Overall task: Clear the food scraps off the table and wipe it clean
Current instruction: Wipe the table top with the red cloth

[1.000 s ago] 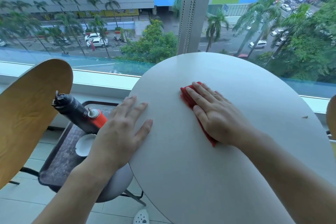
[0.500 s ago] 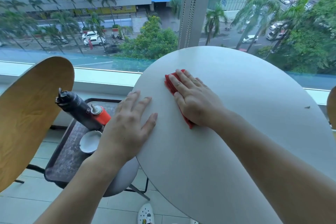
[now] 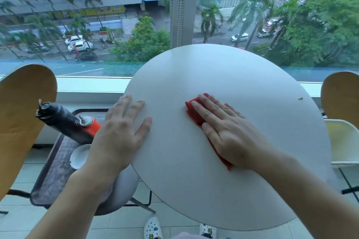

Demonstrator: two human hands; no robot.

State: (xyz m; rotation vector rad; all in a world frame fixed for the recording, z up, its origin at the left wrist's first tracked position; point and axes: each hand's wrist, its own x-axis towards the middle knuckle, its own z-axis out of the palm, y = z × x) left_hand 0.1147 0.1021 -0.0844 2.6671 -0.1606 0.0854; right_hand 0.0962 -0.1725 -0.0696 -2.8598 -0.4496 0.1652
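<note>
Wiping is the step in hand, and from where I stand it looks well along: the round white table (image 3: 223,161) shows bare across most of the frame. The right hand (image 3: 229,134) lies flat, fingers straight and spread a little, pressing a folded red cloth (image 3: 194,111) against the tabletop at the middle of the picture. The left hand (image 3: 120,134) rests open, palm down, on the table's left edge, seemingly to steady it.

To do this well, I'd judge the pressing hand should keep even weight through the palm and sweep in overlapping passes toward the right rim, since one small brown scrap (image 3: 300,98) lies at middle right, well apart from the cloth. Pushing it off the edge onto the floor would be poor; gathering it into the cloth seems better.

The cloth sits almost wholly under the right hand: its far corner shows beyond the fingertips toward the upper left, and a thin strip shows under the heel of the palm.

At lower left, off the table, a dark tray (image 3: 50,170) holds a black bottle (image 3: 64,122) and a white dish (image 3: 79,156).
</note>
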